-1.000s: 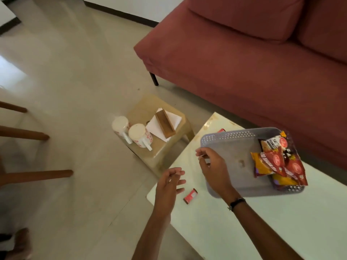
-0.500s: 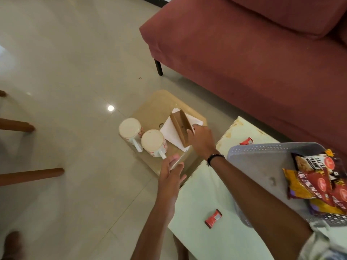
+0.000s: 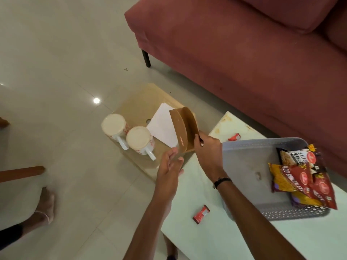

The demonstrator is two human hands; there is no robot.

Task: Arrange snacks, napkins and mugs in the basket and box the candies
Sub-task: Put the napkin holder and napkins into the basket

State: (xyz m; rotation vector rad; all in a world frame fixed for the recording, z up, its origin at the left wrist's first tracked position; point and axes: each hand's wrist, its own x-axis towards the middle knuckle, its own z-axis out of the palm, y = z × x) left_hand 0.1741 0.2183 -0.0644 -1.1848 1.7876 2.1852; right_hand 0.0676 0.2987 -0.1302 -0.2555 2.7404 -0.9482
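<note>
Change: since half a second ago the brown box [image 3: 185,131] has tipped up off the napkins [image 3: 163,126].
Right hand [image 3: 206,151]: fingers clasp the box's near end.
Left hand [image 3: 170,166]: fingers spread loose just beside the box, holding nothing.
Mugs [image 3: 127,134]: upside down on the small stool [image 3: 142,102].
Basket [image 3: 249,166]: on the table [image 3: 197,186], snack packets [image 3: 300,177] inside.
Candies [image 3: 201,214]: two on the table.

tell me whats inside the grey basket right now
Only snack packets, piled overlapping at the right end of the grey basket; the rest of its floor is bare. No mugs or napkins in it. Whatever lies beneath the pile is hidden.
</note>
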